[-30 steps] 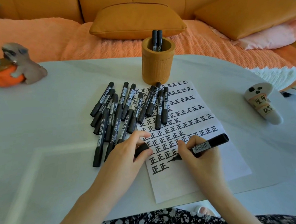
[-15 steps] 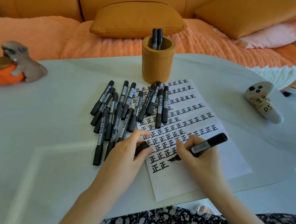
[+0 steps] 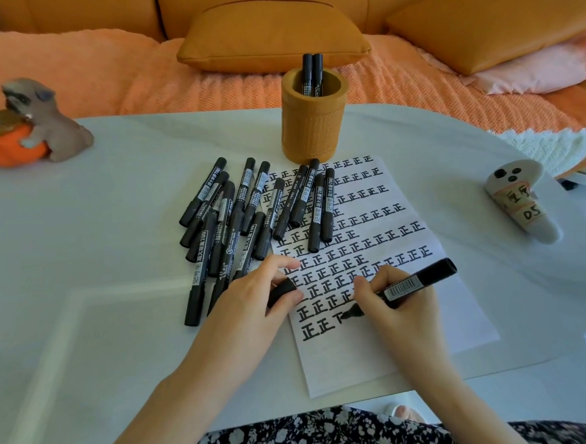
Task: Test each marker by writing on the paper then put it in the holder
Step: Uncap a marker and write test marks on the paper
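Here, an orange sofa (image 3: 104, 72) is seen behind a white table (image 3: 80, 252). A sheet of paper (image 3: 378, 354) is laid on the table, rows of 正 marks written down it, lower part blank. An orange cylindrical holder (image 3: 313, 128) is stood at the paper's far edge, with two capped markers (image 3: 312, 71) upright inside. A pile of black markers (image 3: 236, 218) is spread left of the holder, some overlapping the paper. A pug figurine (image 3: 49, 123) is set far left, a ghost figure (image 3: 520, 201) far right. The right hand (image 3: 396, 315) is curled round an uncapped marker (image 3: 415, 283), nib pressed to the paper at an unfinished mark in the last row. The left hand (image 3: 255, 303) is rested at the paper's left edge, with a black cap (image 3: 280, 291) pinched between thumb and fingers.
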`<state>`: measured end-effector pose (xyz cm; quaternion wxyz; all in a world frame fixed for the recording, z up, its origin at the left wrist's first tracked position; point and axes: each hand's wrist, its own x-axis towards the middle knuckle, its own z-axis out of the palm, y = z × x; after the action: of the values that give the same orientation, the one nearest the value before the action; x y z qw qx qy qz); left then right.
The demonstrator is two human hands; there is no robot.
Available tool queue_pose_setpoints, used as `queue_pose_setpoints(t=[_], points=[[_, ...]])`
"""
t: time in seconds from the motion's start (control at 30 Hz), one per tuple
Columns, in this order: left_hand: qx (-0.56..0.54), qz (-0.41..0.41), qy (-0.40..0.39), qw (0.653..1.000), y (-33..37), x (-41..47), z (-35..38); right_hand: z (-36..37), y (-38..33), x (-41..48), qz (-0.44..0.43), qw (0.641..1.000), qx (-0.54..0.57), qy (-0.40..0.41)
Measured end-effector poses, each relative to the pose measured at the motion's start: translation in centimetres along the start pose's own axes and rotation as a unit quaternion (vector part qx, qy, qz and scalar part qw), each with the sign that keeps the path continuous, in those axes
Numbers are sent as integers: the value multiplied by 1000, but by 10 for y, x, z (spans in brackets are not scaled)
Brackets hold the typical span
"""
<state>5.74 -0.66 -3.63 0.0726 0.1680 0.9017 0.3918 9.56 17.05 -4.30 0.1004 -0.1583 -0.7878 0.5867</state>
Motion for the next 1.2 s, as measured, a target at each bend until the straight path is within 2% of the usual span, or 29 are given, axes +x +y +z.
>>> queue_pose_setpoints(t=[0.33, 0.53, 1.2], points=[[0, 2, 2, 1000, -1, 0, 0, 1, 1, 0, -8, 1000, -24, 3], [3, 3, 2, 1000, 0, -1, 0, 0, -1, -1, -4, 1000, 3, 10], [9, 2, 3, 1000, 1, 0, 0, 2, 1, -1, -7, 1000, -23, -20]])
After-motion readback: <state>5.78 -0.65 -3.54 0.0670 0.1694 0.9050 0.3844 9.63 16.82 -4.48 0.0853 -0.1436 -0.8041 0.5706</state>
